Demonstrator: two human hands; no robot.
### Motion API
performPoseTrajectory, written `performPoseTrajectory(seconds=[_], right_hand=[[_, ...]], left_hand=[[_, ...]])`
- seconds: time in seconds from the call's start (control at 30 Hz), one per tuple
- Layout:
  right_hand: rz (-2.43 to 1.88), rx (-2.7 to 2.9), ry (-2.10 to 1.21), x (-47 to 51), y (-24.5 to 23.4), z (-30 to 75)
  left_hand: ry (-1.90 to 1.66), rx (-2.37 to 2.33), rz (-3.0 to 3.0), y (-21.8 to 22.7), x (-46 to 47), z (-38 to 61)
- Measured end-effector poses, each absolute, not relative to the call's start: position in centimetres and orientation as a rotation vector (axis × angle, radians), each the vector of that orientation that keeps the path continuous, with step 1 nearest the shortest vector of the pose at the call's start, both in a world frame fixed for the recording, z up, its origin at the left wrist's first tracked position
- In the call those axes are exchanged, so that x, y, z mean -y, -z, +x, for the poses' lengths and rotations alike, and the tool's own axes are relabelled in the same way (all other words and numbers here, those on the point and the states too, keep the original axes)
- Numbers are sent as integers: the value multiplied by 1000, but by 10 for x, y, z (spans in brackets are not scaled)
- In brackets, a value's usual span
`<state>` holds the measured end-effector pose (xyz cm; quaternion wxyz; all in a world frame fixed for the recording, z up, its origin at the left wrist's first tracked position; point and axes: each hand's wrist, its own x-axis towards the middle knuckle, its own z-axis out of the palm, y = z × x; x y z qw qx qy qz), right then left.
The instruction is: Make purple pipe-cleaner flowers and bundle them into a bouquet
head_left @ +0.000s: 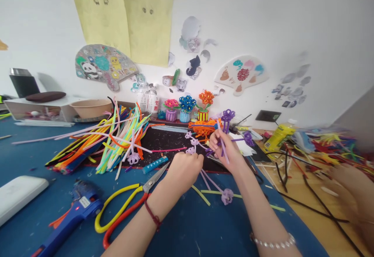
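My left hand (pixel 185 171) is curled closed over the dark mat, just below several pale purple pipe cleaner flowers (pixel 194 142); what its fingers grip is hidden. My right hand (pixel 229 152) pinches a short lilac pipe cleaner (pixel 222 142), which points up and slightly left. Behind that hand show a dark purple pipe cleaner flower (pixel 228 115) and a second dark purple flower (pixel 248 138). Between my forearms lies a lilac flower (pixel 227 196) with stems running up toward my left hand. Another lilac flower (pixel 133 158) rests beside the pile of pipe cleaners (pixel 122 140).
Scissors (pixel 149 183) lie open by my left forearm, near a blue glue gun (pixel 78 214) and a white case (pixel 20 194). Potted flowers (pixel 187 109) stand along the wall. At right are a yellow bottle (pixel 279 136), black cords and another person's blurred hand (pixel 344 183).
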<state>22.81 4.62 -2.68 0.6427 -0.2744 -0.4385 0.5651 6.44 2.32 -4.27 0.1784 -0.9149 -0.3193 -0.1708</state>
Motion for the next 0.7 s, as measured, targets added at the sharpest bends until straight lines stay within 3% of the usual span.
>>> performPoseTrajectory(seconds=[0.37, 0.7], right_hand=[[-585, 1022, -1176, -48, 33, 228], [-914, 953, -1197, -57, 43, 237]], left_hand=[[354, 560, -2675, 72, -26, 90], [530, 529, -2497, 44, -22, 79]])
